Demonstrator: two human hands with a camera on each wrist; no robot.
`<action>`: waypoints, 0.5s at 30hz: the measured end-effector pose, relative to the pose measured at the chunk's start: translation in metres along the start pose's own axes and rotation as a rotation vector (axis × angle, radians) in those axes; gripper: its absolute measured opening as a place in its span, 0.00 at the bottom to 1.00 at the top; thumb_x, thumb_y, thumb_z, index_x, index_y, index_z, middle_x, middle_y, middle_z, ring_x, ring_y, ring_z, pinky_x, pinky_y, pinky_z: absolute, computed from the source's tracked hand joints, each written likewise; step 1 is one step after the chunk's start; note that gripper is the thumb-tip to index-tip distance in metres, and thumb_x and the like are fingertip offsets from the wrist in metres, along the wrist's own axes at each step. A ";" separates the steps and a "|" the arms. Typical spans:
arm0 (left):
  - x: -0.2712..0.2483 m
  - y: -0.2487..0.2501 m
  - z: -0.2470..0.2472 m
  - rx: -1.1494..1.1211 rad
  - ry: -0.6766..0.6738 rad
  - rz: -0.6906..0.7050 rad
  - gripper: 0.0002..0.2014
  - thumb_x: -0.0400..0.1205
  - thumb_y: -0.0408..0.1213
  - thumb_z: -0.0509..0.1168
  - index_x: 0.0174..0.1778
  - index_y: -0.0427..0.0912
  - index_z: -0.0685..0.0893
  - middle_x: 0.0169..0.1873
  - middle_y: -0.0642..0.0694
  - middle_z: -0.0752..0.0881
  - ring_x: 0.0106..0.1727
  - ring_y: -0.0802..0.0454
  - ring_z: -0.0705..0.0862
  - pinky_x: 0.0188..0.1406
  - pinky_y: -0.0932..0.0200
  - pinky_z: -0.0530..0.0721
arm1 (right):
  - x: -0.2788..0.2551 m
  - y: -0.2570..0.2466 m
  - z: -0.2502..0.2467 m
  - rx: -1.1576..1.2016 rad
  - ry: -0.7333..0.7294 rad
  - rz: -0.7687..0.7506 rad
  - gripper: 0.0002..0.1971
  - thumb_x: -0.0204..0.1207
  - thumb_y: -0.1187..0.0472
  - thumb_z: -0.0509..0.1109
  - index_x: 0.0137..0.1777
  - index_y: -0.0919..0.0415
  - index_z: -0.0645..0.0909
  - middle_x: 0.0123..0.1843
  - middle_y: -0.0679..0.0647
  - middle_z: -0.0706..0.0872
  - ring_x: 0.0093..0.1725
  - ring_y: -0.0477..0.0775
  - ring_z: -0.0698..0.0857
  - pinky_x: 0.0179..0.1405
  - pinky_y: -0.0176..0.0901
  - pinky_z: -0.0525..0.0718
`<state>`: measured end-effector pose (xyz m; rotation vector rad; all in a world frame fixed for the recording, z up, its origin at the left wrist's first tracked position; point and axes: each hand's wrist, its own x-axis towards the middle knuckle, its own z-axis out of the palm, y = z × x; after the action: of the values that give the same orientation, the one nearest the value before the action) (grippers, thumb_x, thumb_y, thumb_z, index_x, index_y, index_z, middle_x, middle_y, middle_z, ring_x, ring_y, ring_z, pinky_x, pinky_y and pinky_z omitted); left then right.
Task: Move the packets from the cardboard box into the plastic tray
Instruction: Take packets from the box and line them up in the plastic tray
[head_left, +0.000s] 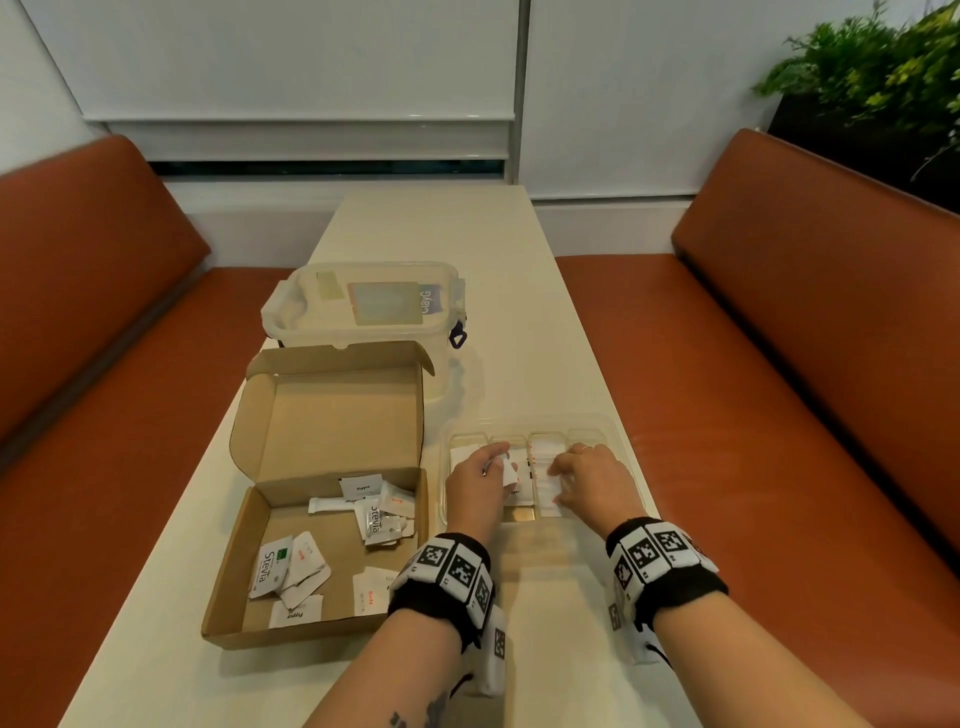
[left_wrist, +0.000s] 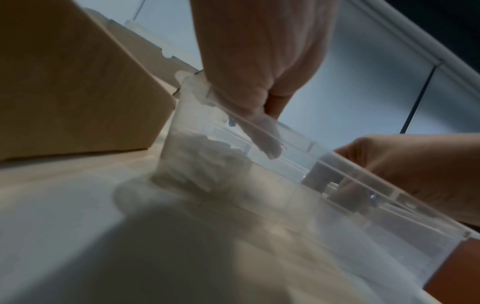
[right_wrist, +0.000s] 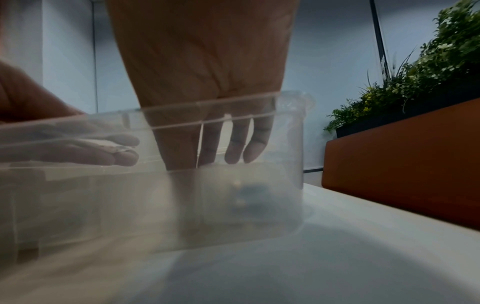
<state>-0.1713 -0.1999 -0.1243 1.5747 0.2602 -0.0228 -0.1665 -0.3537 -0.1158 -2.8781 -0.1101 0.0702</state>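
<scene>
The left hand (head_left: 475, 475) pinches a white packet (head_left: 509, 472), hanging long-axis down over the clear plastic tray (head_left: 618, 431) on the bench (head_left: 519, 291). The right hand (head_left: 592, 480) presses straight fingers on tray packets. More lie scattered in the cardboard box (head_left: 332, 415), left.

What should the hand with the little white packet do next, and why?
Probably lower and let go: the left hand pinches a white packet just above the clear plastic tray, over a compartment holding other packets, while the right hand tidies the next one. Afterwards, likely back to the cardboard box, where many packets remain.
</scene>
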 end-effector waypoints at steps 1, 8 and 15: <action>0.000 0.000 0.000 0.004 0.000 -0.001 0.14 0.85 0.29 0.56 0.55 0.45 0.87 0.53 0.45 0.84 0.50 0.55 0.85 0.49 0.56 0.88 | 0.000 0.000 0.000 0.000 0.006 -0.006 0.17 0.70 0.58 0.76 0.60 0.48 0.82 0.63 0.46 0.80 0.61 0.52 0.75 0.54 0.43 0.76; -0.002 0.001 -0.001 0.043 0.004 0.003 0.15 0.85 0.30 0.57 0.52 0.50 0.87 0.57 0.43 0.85 0.55 0.49 0.85 0.58 0.47 0.86 | 0.000 0.000 0.002 -0.033 0.034 -0.031 0.25 0.72 0.60 0.72 0.70 0.48 0.76 0.67 0.45 0.79 0.63 0.53 0.73 0.59 0.44 0.77; -0.004 0.004 -0.002 -0.003 -0.044 0.009 0.17 0.85 0.28 0.56 0.56 0.53 0.85 0.58 0.44 0.83 0.52 0.52 0.84 0.47 0.58 0.89 | -0.001 -0.002 -0.001 -0.029 0.030 -0.027 0.22 0.74 0.53 0.71 0.69 0.47 0.78 0.67 0.45 0.80 0.64 0.53 0.72 0.61 0.44 0.75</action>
<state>-0.1744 -0.1982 -0.1201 1.5709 0.2189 -0.0496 -0.1676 -0.3526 -0.1140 -2.9051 -0.1448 0.0199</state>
